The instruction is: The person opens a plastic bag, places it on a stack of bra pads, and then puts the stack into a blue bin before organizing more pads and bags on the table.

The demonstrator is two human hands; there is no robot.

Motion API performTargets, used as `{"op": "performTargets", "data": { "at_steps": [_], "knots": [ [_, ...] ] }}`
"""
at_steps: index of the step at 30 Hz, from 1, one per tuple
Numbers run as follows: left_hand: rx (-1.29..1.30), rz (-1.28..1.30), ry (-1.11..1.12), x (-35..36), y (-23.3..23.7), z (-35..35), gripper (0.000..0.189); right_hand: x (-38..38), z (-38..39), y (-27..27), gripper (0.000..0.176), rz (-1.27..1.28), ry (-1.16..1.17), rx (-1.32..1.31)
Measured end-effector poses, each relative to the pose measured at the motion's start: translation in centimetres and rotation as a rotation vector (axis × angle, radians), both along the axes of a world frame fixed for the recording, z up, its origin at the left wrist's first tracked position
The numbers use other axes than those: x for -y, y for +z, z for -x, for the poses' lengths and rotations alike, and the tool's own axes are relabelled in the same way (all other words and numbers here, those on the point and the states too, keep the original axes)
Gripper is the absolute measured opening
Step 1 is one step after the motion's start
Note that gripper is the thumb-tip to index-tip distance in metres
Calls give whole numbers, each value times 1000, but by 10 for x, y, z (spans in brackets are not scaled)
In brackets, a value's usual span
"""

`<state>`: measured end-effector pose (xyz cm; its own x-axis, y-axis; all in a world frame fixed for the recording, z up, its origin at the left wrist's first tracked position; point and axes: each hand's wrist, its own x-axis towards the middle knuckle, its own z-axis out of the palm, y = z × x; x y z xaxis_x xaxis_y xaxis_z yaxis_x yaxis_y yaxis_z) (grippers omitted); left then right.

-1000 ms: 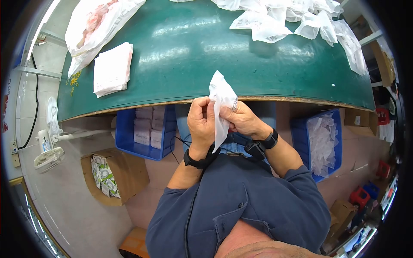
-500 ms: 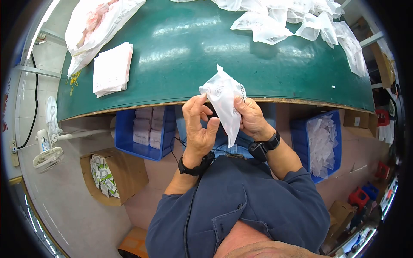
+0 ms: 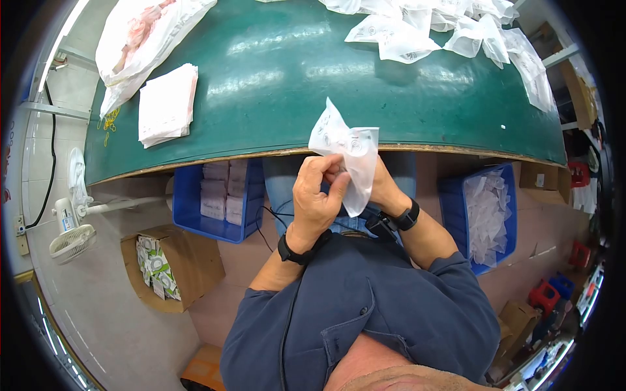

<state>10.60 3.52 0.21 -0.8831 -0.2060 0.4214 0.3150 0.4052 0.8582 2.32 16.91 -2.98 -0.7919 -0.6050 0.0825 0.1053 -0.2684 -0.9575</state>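
Note:
A frosted translucent plastic bag [image 3: 360, 156] with dark print is held up in front of me, just off the table's front edge. It is creased, with one pointed corner standing up and another hanging down. My left hand [image 3: 319, 192] pinches the bag's near-left side between thumb and fingers. Behind the bag's right side is my right hand [image 3: 387, 188]; the bag covers its fingers, so their grip does not show.
The green table [image 3: 274, 111] bears a stack of white sheets [image 3: 167, 107], a large white plastic bag [image 3: 130, 58], yellow rubber bands [image 3: 111, 122] and several frosted bags [image 3: 398, 40]. Blue bins [image 3: 245, 215] [image 3: 479, 266], a carton [image 3: 195, 260] and a fan [image 3: 73, 241] stand below.
My left hand has moved right and now pinches the bag lower on its side. The bag has turned and spread at its top right, and my right hand has slipped behind it.

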Motion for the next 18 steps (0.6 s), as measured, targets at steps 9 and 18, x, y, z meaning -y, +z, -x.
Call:
{"op": "performTargets", "data": {
  "at_steps": [9, 18],
  "knots": [
    [-69, -88, 113, 0, -2, 0, 19, 5, 0, 18, 25, -458, -111, -699],
    [-151, 210, 95, 15, 13, 4, 16, 5, 1, 22, 25, -258, -25, -267]
  ]
}}
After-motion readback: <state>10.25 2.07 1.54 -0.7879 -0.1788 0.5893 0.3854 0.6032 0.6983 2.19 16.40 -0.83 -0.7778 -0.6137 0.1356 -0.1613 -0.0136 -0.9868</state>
